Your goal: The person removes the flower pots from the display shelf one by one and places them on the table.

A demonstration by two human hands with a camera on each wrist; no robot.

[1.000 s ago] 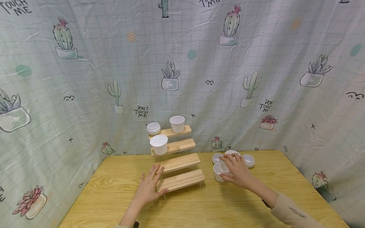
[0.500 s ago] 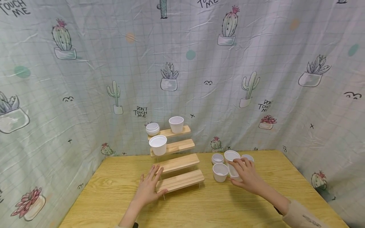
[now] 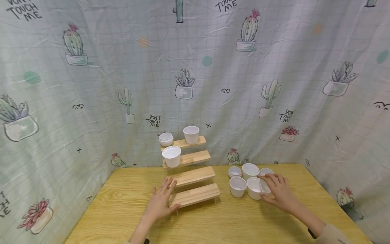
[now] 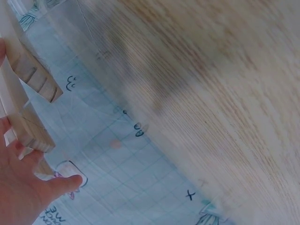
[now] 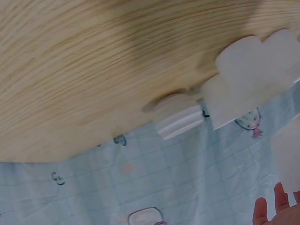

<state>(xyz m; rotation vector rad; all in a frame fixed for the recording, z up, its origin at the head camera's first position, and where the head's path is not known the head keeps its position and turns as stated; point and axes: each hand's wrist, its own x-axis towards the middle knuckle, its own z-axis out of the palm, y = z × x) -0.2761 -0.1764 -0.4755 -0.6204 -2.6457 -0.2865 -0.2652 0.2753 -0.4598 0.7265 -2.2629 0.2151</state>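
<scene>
My right hand (image 3: 280, 193) holds a white pot with a straight-edged rim (image 3: 264, 185), tilted, at the right side of a round white pot (image 3: 254, 189). In the right wrist view the held pot (image 5: 287, 157) shows at the right edge, above the fingertips. My left hand (image 3: 159, 202) lies at the left end of a wooden step stand (image 3: 195, 195), fingers spread along the lower steps and thumb by the front step's edge. The left wrist view shows the fingers beside the step ends (image 4: 35, 133), with the thumb held apart.
White pots stand on the stand: a ribbed one (image 3: 166, 139) and a tapered one (image 3: 191, 135) on top, a wider one (image 3: 172, 158) one step down. Around the right hand are more pots (image 3: 238, 187), (image 3: 251, 171) and small bowls (image 3: 235, 172). A cactus-print curtain (image 3: 207, 101) borders the table.
My right hand has moved to the right with the straight-rimmed pot, from over the front left pot past the one beside it, which now shows. The left hand stays at the stand.
</scene>
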